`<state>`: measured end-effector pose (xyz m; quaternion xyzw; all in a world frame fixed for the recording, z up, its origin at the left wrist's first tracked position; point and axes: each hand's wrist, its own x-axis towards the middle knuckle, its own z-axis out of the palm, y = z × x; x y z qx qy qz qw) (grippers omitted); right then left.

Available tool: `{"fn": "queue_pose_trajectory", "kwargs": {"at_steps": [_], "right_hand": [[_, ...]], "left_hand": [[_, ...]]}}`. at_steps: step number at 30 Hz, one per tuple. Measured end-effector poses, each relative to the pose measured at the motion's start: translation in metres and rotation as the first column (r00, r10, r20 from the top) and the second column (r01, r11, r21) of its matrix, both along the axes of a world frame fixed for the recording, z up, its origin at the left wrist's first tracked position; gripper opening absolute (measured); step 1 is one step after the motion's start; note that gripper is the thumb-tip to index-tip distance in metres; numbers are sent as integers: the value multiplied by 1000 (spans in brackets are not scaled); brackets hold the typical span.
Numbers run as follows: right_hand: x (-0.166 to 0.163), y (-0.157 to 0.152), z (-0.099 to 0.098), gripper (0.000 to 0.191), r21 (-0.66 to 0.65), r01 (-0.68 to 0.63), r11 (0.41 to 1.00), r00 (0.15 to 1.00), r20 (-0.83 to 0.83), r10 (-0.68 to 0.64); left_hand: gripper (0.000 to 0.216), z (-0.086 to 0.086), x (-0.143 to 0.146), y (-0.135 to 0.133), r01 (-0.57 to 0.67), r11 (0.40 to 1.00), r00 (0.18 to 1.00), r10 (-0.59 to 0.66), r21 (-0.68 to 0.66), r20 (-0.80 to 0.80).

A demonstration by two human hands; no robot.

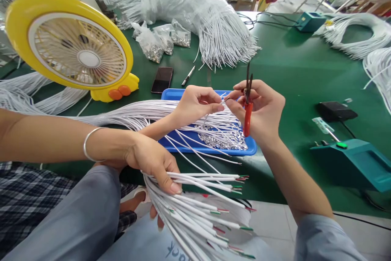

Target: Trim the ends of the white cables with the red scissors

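Note:
My left hand [198,105] is closed in a pinch on the end of a thin white cable [222,101], above a blue tray [210,152]. Facing it, my right hand [262,106] has its thumb and forefinger together at the same cable tip; what lies between them is too small to make out. Red-handled scissors [248,116] sit upright in that right hand, dark blades pointing up. White cables [146,110] run across the tray, over a pile of small shiny metal pieces [224,137]. My left forearm passes beneath another person's arm.
Another person's hand [157,163], with a bracelet, grips white cables [198,212] with stripped ends over my lap. A yellow fan [128,45] stands left. Behind lie a phone [162,80], a pen [188,75] and a wrapped cable bundle [226,29]. Right is a teal device [354,163].

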<state>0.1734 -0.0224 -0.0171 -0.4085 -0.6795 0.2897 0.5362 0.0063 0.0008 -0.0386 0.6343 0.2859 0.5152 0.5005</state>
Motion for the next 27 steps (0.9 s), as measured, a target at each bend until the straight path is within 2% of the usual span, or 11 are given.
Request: {"fn": "queue_pose_trajectory", "kwargs": {"at_steps": [5, 8, 12, 15, 17, 21, 24, 27], "right_hand": [[7, 6, 3, 29, -92, -91, 992, 996, -26, 89], [8, 10, 2, 29, -130, -144, 981, 989, -65, 136], [13, 27, -5, 27, -177, -143, 974, 990, -33, 139], [26, 51, -19, 25, -287, -137, 948, 976, 124, 179], [36, 66, -29, 25, -335, -64, 940, 945, 281, 165], [49, 82, -44, 35, -295, 157, 943, 807, 588, 50], [51, 84, -46, 37, -255, 279, 926, 711, 703, -21], [52, 84, -45, 38, -227, 350, 909, 674, 735, -76]], "left_hand": [[35, 1, -1, 1, 157, 987, 987, -155, -40, 40], [37, 3, -2, 0, 205, 978, 978, -203, -47, 37], [37, 5, -5, -2, 154, 988, 988, -154, -15, -15], [32, 7, -5, -4, 43, 996, 999, -42, 81, -18], [27, 7, -5, -6, -41, 989, 999, 43, 145, -8], [16, 10, -5, -12, -143, 957, 990, 143, 253, 18], [13, 12, -7, -18, -188, 918, 979, 203, 348, -4], [10, 14, -8, -26, -231, 854, 960, 279, 466, -35]]}}
